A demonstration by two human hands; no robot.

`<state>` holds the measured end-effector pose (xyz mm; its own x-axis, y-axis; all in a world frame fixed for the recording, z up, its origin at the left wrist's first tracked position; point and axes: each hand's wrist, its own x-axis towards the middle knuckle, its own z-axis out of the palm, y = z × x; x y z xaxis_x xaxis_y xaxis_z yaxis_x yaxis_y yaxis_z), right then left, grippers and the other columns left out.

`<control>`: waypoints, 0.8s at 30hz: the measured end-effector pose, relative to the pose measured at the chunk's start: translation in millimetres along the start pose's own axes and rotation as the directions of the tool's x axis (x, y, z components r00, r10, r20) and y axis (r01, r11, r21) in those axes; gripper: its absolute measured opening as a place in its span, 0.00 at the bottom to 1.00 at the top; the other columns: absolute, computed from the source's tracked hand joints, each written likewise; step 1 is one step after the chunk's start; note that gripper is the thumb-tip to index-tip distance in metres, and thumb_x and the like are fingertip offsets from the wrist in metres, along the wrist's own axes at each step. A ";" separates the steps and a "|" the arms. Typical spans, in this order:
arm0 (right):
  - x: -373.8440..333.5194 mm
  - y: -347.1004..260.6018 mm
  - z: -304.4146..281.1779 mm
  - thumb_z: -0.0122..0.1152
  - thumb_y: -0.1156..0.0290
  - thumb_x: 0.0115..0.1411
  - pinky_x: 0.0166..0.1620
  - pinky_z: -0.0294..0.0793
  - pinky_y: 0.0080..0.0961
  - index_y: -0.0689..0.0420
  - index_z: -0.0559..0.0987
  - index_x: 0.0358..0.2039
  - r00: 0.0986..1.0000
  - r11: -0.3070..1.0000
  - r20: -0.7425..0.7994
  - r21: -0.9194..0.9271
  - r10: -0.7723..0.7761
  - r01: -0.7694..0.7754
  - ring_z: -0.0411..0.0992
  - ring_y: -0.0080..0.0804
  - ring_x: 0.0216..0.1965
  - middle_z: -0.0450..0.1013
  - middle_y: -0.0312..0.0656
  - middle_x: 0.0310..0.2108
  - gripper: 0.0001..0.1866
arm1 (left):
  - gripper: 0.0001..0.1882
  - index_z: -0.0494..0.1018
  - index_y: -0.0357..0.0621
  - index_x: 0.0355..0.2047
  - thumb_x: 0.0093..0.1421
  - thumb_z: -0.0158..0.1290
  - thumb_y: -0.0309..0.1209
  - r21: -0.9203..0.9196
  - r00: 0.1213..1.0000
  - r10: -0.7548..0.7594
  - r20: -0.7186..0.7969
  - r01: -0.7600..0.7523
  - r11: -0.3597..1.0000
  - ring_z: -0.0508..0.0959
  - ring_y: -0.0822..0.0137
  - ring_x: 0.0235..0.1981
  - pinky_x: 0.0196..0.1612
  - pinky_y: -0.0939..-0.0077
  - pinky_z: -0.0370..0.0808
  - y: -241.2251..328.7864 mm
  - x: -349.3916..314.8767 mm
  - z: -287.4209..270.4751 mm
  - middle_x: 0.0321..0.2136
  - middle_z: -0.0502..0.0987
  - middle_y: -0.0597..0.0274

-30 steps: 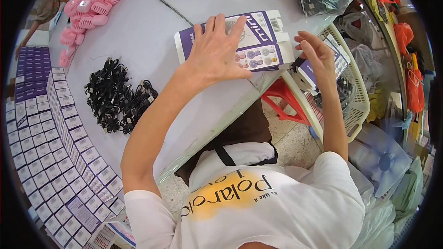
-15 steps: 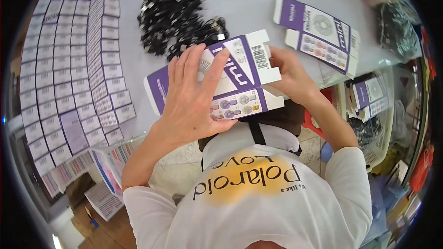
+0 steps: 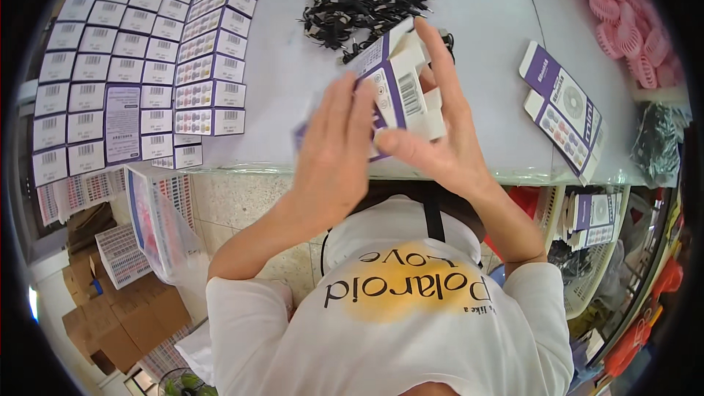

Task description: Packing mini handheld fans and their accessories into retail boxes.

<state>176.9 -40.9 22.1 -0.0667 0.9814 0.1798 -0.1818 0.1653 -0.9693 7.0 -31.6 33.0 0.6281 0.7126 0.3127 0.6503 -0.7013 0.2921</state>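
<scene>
A purple and white cardboard box (image 3: pixel 384 82), a small fan's carton by its pictures, is tilted above the table's near edge with its end flaps standing out. My right hand (image 3: pixel 453 139) grips it at the flap end, thumb on the near face and index finger stretched up along the far side. Across the other end lies my left hand (image 3: pixel 334 154), its fingers straight and slightly blurred, its thumb hidden; it covers much of the box. Just beyond the box is a heap of black cables (image 3: pixel 363 0) with metal plugs.
Rows of packed boxes (image 3: pixel 88 66) fill the table's left side. A flattened box (image 3: pixel 568 110) lies to the right, near pink handheld fans (image 3: pixel 623 26) and a bag of dark items (image 3: pixel 656 143). Below right, a basket (image 3: pixel 587 286) holds more cartons. Brown cardboard boxes (image 3: pixel 132 308) stand lower left.
The box has turned from lying nearly flat to a steeper tilt, and my right hand has come round its flap end. My left fingers have drawn together. The whole view has shifted.
</scene>
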 end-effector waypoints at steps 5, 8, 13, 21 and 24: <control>6.7 -14.8 -5.0 0.60 0.78 0.49 0.45 0.69 0.24 0.61 0.67 0.52 0.991 0.980 -0.023 -0.151 -0.132 0.127 0.70 0.30 0.41 0.72 0.44 0.43 0.28 | 0.41 0.50 0.37 0.62 0.50 0.58 0.29 -0.369 0.987 -0.155 0.035 0.157 0.916 0.67 0.49 0.54 0.54 0.63 0.66 -2.8 6.3 -25.6 0.57 0.60 0.44; 16.3 -20.6 0.3 0.64 0.78 0.45 0.42 0.71 0.24 0.61 0.72 0.45 0.895 0.772 0.182 -0.455 -0.408 0.444 0.72 0.33 0.37 0.73 0.43 0.41 0.24 | 0.36 0.53 0.39 0.60 0.56 0.57 0.34 -0.613 0.990 -0.105 -0.089 0.028 0.790 0.66 0.57 0.55 0.57 0.68 0.61 -20.2 20.3 -39.5 0.57 0.59 0.44; 34.0 -19.8 17.5 0.73 0.74 0.39 0.37 0.75 0.28 0.60 0.73 0.40 0.765 0.655 0.207 -0.414 -0.609 0.633 0.75 0.41 0.41 0.74 0.41 0.39 0.26 | 0.23 0.59 0.37 0.52 0.58 0.54 0.28 -0.754 0.939 -0.164 -0.301 -0.129 0.644 0.67 0.58 0.53 0.54 0.65 0.64 -25.4 15.7 -51.6 0.52 0.64 0.46; 42.1 0.9 37.3 0.71 0.74 0.42 0.40 0.73 0.27 0.60 0.72 0.40 0.800 0.730 0.270 -0.329 -0.535 0.599 0.73 0.41 0.44 0.73 0.43 0.39 0.23 | 0.33 0.55 0.41 0.57 0.52 0.56 0.25 -0.934 0.832 -0.551 -0.062 0.146 0.325 0.69 0.69 0.44 0.46 0.75 0.68 -27.5 -5.3 -47.5 0.45 0.68 0.54; 46.9 -5.3 43.7 0.64 0.79 0.48 0.43 0.70 0.24 0.61 0.71 0.41 0.841 0.787 0.283 -0.307 -0.462 0.536 0.72 0.35 0.44 0.72 0.45 0.42 0.18 | 0.34 0.54 0.42 0.58 0.52 0.55 0.24 -0.952 0.791 -0.609 0.062 0.231 0.202 0.71 0.73 0.40 0.42 0.81 0.69 -31.7 -0.4 -55.0 0.44 0.68 0.57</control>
<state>131.8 0.0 43.0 -0.2494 0.7212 0.6463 0.1228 0.6855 -0.7176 -37.3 -10.8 73.3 0.1268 0.9918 0.0133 -0.1304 0.0034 0.9915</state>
